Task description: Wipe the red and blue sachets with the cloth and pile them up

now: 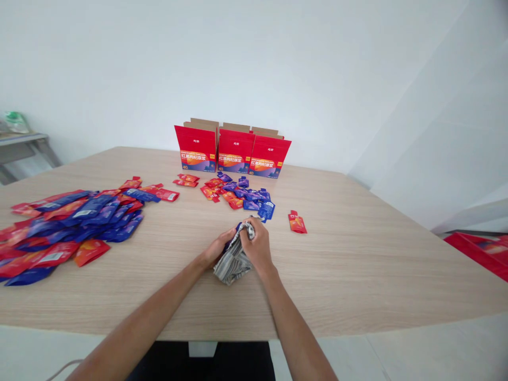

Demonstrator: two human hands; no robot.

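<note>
My left hand (pixel 217 247) is closed around a blue pouch (pixel 227 244), most of which the cloth and fingers hide. In my right hand (pixel 257 244) a grey striped cloth (pixel 233 262) is gripped and pressed against that pouch; its loose end hangs toward me over the table. Just beyond my hands lies a loose group of red pouches (pixel 235 203) and blue pouches (pixel 266 210). One red pouch (pixel 297 222) lies apart, to the right of my right hand.
Three open red boxes (pixel 237 151) stand side by side at the table's back. A large heap of red and blue pouches (pixel 93 207) covers the left side of the table (pixel 357 275). Beyond the right edge is a red container (pixel 478 254); a side table (pixel 24 138) stands far left.
</note>
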